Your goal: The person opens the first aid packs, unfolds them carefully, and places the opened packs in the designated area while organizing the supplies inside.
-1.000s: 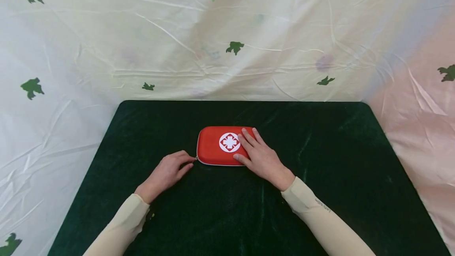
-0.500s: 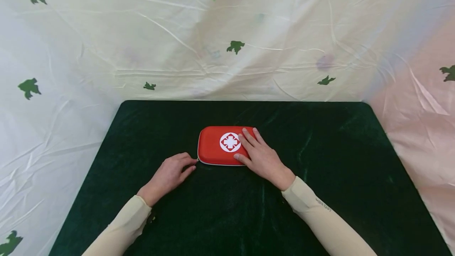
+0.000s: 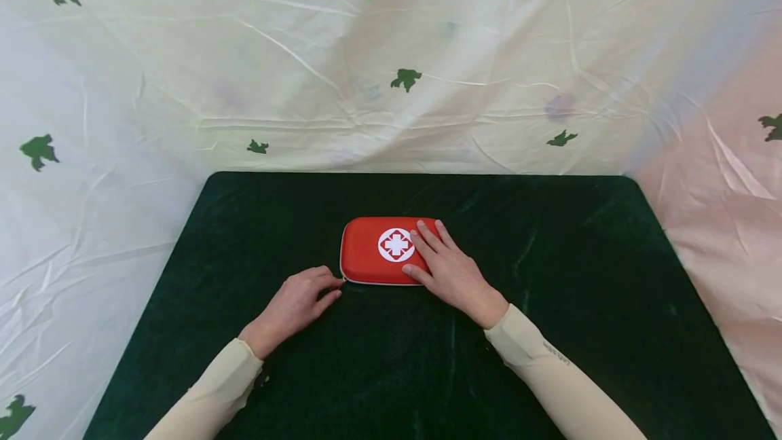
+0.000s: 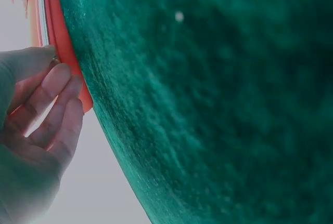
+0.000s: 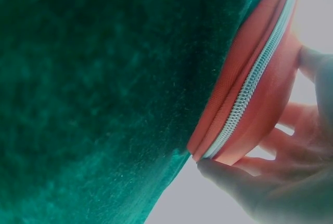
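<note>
A red first-aid case (image 3: 360,250) with a white cross badge lies flat near the middle of the table. My left hand (image 3: 293,303) is at its front left corner, where thumb and index finger pinch the small zipper pull (image 3: 344,280). Across the right part of the lid rests my right hand (image 3: 457,277), its fingers spread; in the right wrist view one finger reaches the case's end. The silver zipper (image 5: 244,94) runs along the near side there, its teeth meshed. In the left wrist view, the fingers (image 4: 54,81) hide most of the pull.
Dark green velvety cloth covers the table (image 3: 550,243), which has rounded far corners. A pale curtain (image 3: 293,73) with green leaf prints hangs behind and along both sides.
My left hand has shifted slightly right and toward me, bringing the zipper pull round the case's front left corner. The right hand and the case stay nearly in place.
</note>
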A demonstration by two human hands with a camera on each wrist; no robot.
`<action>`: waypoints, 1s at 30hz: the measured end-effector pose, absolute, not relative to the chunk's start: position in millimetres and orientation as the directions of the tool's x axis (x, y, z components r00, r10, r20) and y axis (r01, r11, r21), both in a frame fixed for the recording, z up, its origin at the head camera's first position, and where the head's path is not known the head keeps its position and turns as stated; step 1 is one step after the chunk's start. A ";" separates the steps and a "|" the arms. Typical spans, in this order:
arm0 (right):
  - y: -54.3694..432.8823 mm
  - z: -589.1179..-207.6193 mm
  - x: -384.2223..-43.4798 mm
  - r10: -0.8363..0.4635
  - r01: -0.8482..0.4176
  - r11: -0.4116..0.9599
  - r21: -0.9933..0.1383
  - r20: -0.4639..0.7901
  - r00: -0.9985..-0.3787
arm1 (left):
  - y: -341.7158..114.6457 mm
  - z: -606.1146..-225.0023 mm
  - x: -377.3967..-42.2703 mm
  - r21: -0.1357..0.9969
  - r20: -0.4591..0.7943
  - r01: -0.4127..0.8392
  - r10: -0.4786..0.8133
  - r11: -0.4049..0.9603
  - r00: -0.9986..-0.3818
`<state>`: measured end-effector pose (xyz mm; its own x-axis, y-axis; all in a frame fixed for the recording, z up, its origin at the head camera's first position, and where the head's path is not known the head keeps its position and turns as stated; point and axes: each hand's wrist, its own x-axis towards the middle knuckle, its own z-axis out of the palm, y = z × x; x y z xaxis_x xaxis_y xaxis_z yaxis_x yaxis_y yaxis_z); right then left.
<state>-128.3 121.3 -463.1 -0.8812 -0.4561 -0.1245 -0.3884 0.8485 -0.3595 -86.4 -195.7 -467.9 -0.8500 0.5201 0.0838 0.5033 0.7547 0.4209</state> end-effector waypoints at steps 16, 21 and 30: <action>121.4 -462.4 -126.0 -0.441 -0.375 0.853 -0.362 -0.115 -0.890 | -175.0 -466.3 -83.5 0.432 0.061 0.538 0.572 0.724 -0.818; 121.4 -459.7 -127.6 -0.444 -0.387 0.856 -0.344 -0.102 -0.890 | -168.9 -465.9 -82.4 0.428 0.070 0.533 0.561 0.730 -0.825; 123.9 -448.0 -151.4 -0.439 -0.405 0.816 -0.413 0.013 -0.898 | -163.5 -467.7 -78.1 0.537 0.020 0.403 0.467 0.741 -0.884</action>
